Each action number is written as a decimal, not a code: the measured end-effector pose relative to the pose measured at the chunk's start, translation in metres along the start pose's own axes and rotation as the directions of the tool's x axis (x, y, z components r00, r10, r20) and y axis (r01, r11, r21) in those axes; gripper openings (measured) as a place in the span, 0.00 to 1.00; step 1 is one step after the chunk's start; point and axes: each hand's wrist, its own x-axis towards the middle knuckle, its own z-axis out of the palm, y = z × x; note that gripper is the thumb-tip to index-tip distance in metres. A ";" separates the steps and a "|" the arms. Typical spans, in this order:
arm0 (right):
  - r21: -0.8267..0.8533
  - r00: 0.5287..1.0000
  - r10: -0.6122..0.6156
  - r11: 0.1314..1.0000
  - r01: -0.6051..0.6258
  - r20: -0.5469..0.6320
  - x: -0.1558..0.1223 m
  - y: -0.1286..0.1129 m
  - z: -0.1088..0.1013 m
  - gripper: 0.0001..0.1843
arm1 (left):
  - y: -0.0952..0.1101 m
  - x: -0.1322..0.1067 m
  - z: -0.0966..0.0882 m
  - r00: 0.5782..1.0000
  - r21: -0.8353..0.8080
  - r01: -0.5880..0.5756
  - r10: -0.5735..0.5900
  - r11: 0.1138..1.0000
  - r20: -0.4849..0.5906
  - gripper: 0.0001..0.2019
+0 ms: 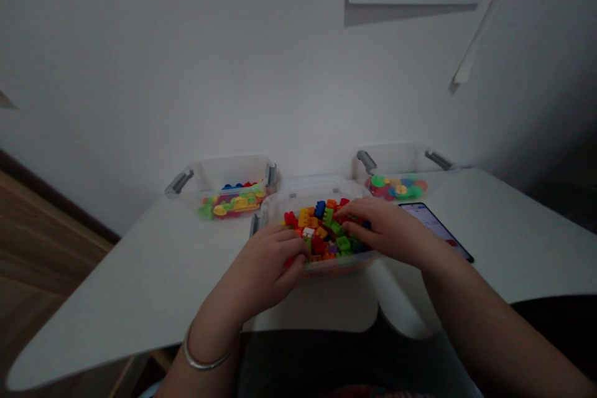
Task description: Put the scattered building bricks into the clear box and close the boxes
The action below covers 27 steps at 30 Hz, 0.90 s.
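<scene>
A clear plastic bin (298, 196) stands at the near middle of the white table (140, 273), filled with several coloured building bricks (321, 230). Both hands reach into it. My left hand (270, 261) rests on the bin's near left side, fingers curled among the bricks near a red one. My right hand (387, 230) lies over the right side of the pile, its fingertips pinched on bricks at the top. What either hand holds, if anything, is hidden by the fingers. A metal bangle (203, 357) sits on my left wrist.
A second clear bin (219, 174) with coloured pieces stands back left; a third (401, 158) with round coloured discs stands back right. A phone (436, 230) lies right of the middle bin, beside my right wrist. The wall is close behind. Wooden floor lies left.
</scene>
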 end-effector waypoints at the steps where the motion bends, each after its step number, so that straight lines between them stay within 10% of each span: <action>1: -0.019 0.998 0.018 1.000 -0.019 -0.052 -0.004 0.004 0.000 0.14 | 0.002 0.003 -0.001 0.998 0.044 0.026 -0.029 0.999 0.051 0.13; 6: 0.023 0.945 0.076 0.997 -0.072 -0.319 -0.013 0.034 0.014 0.15 | 0.006 0.011 -0.004 0.988 0.170 0.110 -0.126 0.979 0.087 0.16; 13: 0.396 0.918 0.244 0.912 -0.107 -0.314 -0.016 0.052 0.038 0.23 | 0.016 0.010 0.011 0.989 0.202 0.030 0.000 0.979 -0.148 0.16; 20: 0.494 0.935 0.172 0.869 0.004 -0.311 -0.014 0.028 0.050 0.31 | 0.028 0.015 0.026 0.987 0.343 0.124 -0.082 0.931 -0.135 0.28; 27: 0.857 0.906 0.304 0.504 0.109 -0.294 0.003 0.001 0.076 0.36 | 0.033 0.018 0.022 0.992 0.321 0.103 -0.075 0.942 -0.097 0.25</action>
